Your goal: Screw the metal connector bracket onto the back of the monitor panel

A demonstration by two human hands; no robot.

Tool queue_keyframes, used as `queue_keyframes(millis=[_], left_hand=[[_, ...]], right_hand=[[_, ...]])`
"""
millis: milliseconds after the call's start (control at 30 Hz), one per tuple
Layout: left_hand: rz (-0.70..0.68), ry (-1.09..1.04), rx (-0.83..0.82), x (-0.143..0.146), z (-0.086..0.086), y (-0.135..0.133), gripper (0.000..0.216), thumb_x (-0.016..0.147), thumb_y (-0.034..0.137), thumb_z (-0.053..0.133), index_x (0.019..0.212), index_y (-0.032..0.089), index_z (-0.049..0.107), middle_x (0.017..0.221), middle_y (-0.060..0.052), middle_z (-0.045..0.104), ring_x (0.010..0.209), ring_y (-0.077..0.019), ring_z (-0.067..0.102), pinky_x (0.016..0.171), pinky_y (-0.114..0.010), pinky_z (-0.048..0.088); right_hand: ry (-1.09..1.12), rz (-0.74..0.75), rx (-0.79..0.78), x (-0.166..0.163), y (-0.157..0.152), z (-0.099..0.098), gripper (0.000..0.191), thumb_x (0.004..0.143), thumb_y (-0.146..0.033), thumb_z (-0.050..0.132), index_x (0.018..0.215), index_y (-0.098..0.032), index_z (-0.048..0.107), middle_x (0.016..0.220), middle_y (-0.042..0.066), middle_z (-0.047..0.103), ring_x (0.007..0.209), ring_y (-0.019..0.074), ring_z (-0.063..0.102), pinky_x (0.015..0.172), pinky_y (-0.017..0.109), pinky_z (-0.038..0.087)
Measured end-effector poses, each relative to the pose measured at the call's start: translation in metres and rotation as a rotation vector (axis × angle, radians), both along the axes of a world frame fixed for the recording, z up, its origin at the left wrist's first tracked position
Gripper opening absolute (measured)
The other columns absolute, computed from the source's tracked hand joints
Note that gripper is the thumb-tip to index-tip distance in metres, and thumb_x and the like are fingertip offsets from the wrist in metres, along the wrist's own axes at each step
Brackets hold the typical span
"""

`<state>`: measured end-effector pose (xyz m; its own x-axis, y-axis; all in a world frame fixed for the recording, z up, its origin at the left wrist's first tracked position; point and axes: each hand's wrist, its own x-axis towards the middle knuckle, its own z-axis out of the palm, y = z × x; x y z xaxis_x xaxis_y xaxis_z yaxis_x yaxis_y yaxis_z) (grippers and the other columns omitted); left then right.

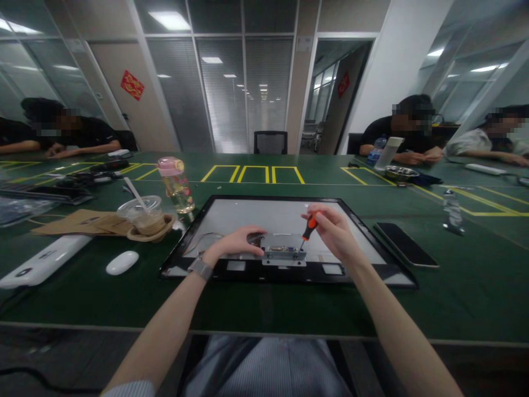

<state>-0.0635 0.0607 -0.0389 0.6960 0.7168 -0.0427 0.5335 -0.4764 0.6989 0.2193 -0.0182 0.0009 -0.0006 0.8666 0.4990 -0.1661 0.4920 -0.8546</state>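
In my right hand (pixel 333 229) is an orange and black screwdriver (pixel 311 225), its tip down at the right end of a metal bracket (pixel 285 259). Connector ports show along the front of this bracket. My left hand (pixel 242 241) is closed on the bracket's left end, thumb in front and fingers behind. Under both hands a flat display panel (pixel 252 212) with a black frame and a pale grey back lies on the green table. Thin wires (pixel 206 238) run across the panel beside my left wrist.
Left of the panel are a white mouse (pixel 123 263), a plastic cup (pixel 142 212) in a cardboard holder, a pink-lidded bottle (pixel 176 184) and a white power strip (pixel 43 262). A black phone (pixel 405 244) lies to the right. Several people sit across the green table (pixel 264 309).
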Motion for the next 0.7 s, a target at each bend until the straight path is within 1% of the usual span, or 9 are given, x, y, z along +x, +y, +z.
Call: queue_keyframes(millis=[133, 267, 333, 400, 467, 533, 567, 633, 700], left_hand=[[0.003, 0.005, -0.003, -0.0007, -0.0006, 0.0001, 0.080, 0.069, 0.057, 0.079, 0.137, 0.023, 0.056, 0.145, -0.009, 0.054, 0.131, -0.0301, 0.051, 0.114, -0.041, 0.036], [0.007, 0.004, 0.003, -0.0002, -0.0006, 0.0004, 0.080, 0.069, 0.056, 0.080, 0.138, 0.024, 0.056, 0.146, -0.009, 0.053, 0.132, -0.0302, 0.051, 0.114, -0.041, 0.036], [0.004, 0.003, 0.003, 0.0006, 0.0001, 0.0000, 0.080, 0.069, 0.055, 0.080, 0.138, 0.023, 0.056, 0.146, -0.009, 0.054, 0.132, -0.0303, 0.050, 0.114, -0.041, 0.036], [0.002, -0.001, 0.007, 0.0014, 0.0006, -0.0004, 0.078, 0.069, 0.054, 0.081, 0.137, 0.023, 0.057, 0.145, -0.009, 0.055, 0.132, -0.0302, 0.050, 0.113, -0.041, 0.037], [0.000, -0.005, 0.014, 0.0017, 0.0002, -0.0003, 0.077, 0.069, 0.053, 0.081, 0.136, 0.023, 0.058, 0.143, -0.009, 0.056, 0.132, -0.0298, 0.051, 0.113, -0.040, 0.037], [-0.007, -0.007, 0.020, 0.0016, -0.0011, 0.0004, 0.077, 0.069, 0.054, 0.081, 0.135, 0.022, 0.058, 0.142, -0.009, 0.056, 0.131, -0.0294, 0.052, 0.113, -0.039, 0.037], [-0.008, -0.007, 0.022, 0.0013, -0.0020, 0.0009, 0.077, 0.069, 0.054, 0.081, 0.135, 0.022, 0.058, 0.142, -0.009, 0.056, 0.130, -0.0294, 0.052, 0.113, -0.039, 0.037], [-0.006, -0.002, 0.023, 0.0006, -0.0032, 0.0017, 0.078, 0.069, 0.056, 0.080, 0.136, 0.022, 0.057, 0.142, -0.009, 0.056, 0.129, -0.0296, 0.053, 0.113, -0.040, 0.037], [0.002, 0.006, 0.019, 0.0001, -0.0034, 0.0018, 0.078, 0.070, 0.057, 0.079, 0.137, 0.023, 0.057, 0.143, -0.009, 0.055, 0.130, -0.0298, 0.052, 0.113, -0.041, 0.036]], right_hand=[[-0.032, 0.009, -0.029, 0.0006, -0.0010, 0.0005, 0.018, 0.086, -0.041, 0.069, 0.101, -0.032, 0.075, 0.092, 0.003, 0.074, 0.093, 0.0214, 0.068, 0.095, 0.044, 0.052], [-0.070, -0.007, 0.011, 0.0007, -0.0017, 0.0024, 0.022, 0.088, -0.038, 0.064, 0.105, -0.029, 0.074, 0.101, 0.005, 0.076, 0.098, 0.0232, 0.069, 0.095, 0.045, 0.052], [-0.090, -0.011, 0.037, 0.0011, -0.0017, 0.0023, 0.024, 0.088, -0.036, 0.063, 0.107, -0.028, 0.074, 0.105, 0.006, 0.076, 0.096, 0.0237, 0.070, 0.093, 0.047, 0.054], [-0.122, -0.055, 0.056, 0.0013, -0.0016, 0.0017, 0.025, 0.087, -0.034, 0.064, 0.109, -0.027, 0.073, 0.104, 0.006, 0.076, 0.092, 0.0234, 0.070, 0.089, 0.047, 0.055], [-0.169, -0.167, 0.089, 0.0009, -0.0014, 0.0012, 0.024, 0.084, -0.032, 0.068, 0.106, -0.027, 0.074, 0.099, 0.006, 0.075, 0.088, 0.0225, 0.069, 0.088, 0.046, 0.055], [-0.214, -0.289, 0.145, 0.0001, -0.0010, 0.0011, 0.020, 0.078, -0.029, 0.075, 0.098, -0.027, 0.075, 0.092, 0.004, 0.073, 0.086, 0.0215, 0.067, 0.087, 0.044, 0.055], [-0.224, -0.325, 0.172, -0.0003, -0.0008, 0.0011, 0.018, 0.076, -0.028, 0.077, 0.094, -0.027, 0.076, 0.089, 0.003, 0.071, 0.084, 0.0210, 0.065, 0.085, 0.043, 0.054], [-0.202, -0.323, 0.195, -0.0007, -0.0005, 0.0012, 0.011, 0.076, -0.029, 0.077, 0.086, -0.028, 0.076, 0.085, 0.003, 0.067, 0.083, 0.0201, 0.063, 0.079, 0.039, 0.055], [-0.141, -0.255, 0.158, -0.0005, -0.0005, 0.0009, 0.006, 0.079, -0.031, 0.074, 0.085, -0.029, 0.076, 0.086, 0.002, 0.066, 0.082, 0.0187, 0.063, 0.075, 0.036, 0.054]])
